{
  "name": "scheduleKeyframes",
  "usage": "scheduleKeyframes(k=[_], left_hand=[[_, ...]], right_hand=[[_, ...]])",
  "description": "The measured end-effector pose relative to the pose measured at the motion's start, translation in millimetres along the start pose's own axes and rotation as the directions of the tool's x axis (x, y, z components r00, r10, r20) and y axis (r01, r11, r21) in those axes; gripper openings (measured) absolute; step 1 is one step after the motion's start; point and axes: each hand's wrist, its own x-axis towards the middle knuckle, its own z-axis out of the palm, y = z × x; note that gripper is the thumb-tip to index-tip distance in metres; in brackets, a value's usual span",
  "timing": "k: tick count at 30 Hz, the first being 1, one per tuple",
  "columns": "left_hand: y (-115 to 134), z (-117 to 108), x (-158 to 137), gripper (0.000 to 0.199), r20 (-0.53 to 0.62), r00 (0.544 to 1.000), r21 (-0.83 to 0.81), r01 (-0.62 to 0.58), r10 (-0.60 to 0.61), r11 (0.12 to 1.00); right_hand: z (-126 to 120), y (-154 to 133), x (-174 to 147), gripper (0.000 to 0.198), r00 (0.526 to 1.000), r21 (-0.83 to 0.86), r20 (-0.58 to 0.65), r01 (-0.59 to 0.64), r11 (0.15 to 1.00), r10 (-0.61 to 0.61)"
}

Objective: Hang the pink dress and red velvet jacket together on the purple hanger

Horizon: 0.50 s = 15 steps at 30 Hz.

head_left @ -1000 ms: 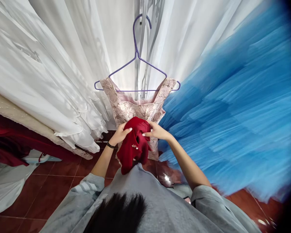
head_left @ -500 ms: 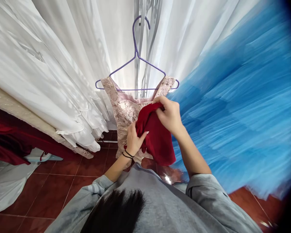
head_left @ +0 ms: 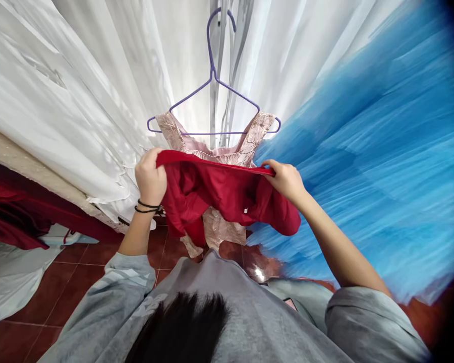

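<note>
A red garment (head_left: 227, 194) is stretched sideways between my hands, its upper edge nearly level. My left hand (head_left: 150, 176) is closed round its left end, and two black bands circle that wrist. At the other end, my right hand (head_left: 286, 180) pinches the upper edge between thumb and fingers. Behind the red cloth hangs a pink dress with a gold pattern (head_left: 257, 132), its straps on a purple hanger (head_left: 214, 75). The cloth covers the dress's middle; its lower part shows below. Whether the garment is a top or something else I cannot tell.
White curtain-like cloth (head_left: 71, 91) hangs at the left and back. A large blue tulle skirt (head_left: 371, 166) fills the right side. Dark red fabric (head_left: 11, 201) lies at the far left. The floor has red-brown tiles (head_left: 79, 287).
My hands have moved apart, left hand to the left and right hand to the right. The bunched red garment is now spread wide across the pink dress.
</note>
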Motion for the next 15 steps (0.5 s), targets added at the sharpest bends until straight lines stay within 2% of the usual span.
scheduleKeyframes(k=[2,3,4,6,8,9,10,11,12,13,14,15], left_hand=[[-1.0,-9.6,9.2,0.037,0.006,1.0,0.027,0.017,-0.017,0.999],[-1.6,-13.9,12.2,0.038,0.008,1.0,0.04,0.024,-0.025,0.999],[-1.8,-18.4,14.5,0.038,0.008,1.0,0.054,0.028,-0.028,0.998],[-1.2,-27.6,17.8,0.036,-0.023,0.999,0.083,0.027,-0.025,0.996],[-1.1,-36.3,19.9,0.035,-0.121,0.992,0.114,0.041,-0.028,0.993],[-2.3,-39.7,20.6,0.036,-0.184,0.982,0.13,0.06,-0.035,0.99],[-4.9,-42.1,20.8,0.037,-0.226,0.973,0.142,0.076,-0.043,0.987],[-8.8,-43.3,20.6,0.039,-0.227,0.972,0.151,0.087,-0.051,0.985],[-14.0,-43.2,20.1,0.04,-0.177,0.982,0.147,0.089,-0.062,0.985],[-19.9,-42.1,19.4,0.04,-0.09,0.993,0.124,0.083,-0.072,0.989],[-25.8,-40.2,18.7,0.039,0.008,0.997,0.083,0.074,-0.075,0.994],[-31.2,-37.8,18.3,0.038,0.081,0.994,0.038,0.066,-0.069,0.997]], right_hand=[[1.5,7.3,-2.0,0.028,0.99,0.074,0.143,-0.031,0.997,0.02],[-1.6,10.8,-2.8,0.027,0.986,0.09,0.162,-0.051,0.995,0.036],[-6.7,14.0,-3.5,0.026,0.99,0.095,0.129,-0.07,0.993,0.057],[-19.0,19.3,-4.0,0.025,0.99,0.106,-0.084,-0.1,0.989,0.109],[-27.0,23.4,-3.3,0.028,0.929,0.154,-0.342,-0.094,0.983,0.143],[-27.6,25.4,-2.5,0.027,0.902,0.188,-0.407,-0.068,0.98,0.141],[-26.1,27.7,-1.6,0.025,0.909,0.225,-0.4,-0.024,0.974,0.115],[-23.0,30.4,-0.6,0.022,0.947,0.267,-0.316,0.032,0.963,0.056],[-19.4,33.4,0.4,0.02,0.985,0.318,-0.171,0.089,0.944,-0.036],[-16.2,36.6,1.4,0.02,0.99,0.373,-0.006,0.131,0.918,-0.139],[-14.5,39.6,2.4,0.023,0.97,0.424,0.118,0.146,0.894,-0.214],[-14.6,42.1,3.6,0.024,0.951,0.46,0.183,0.141,0.877,-0.249]])
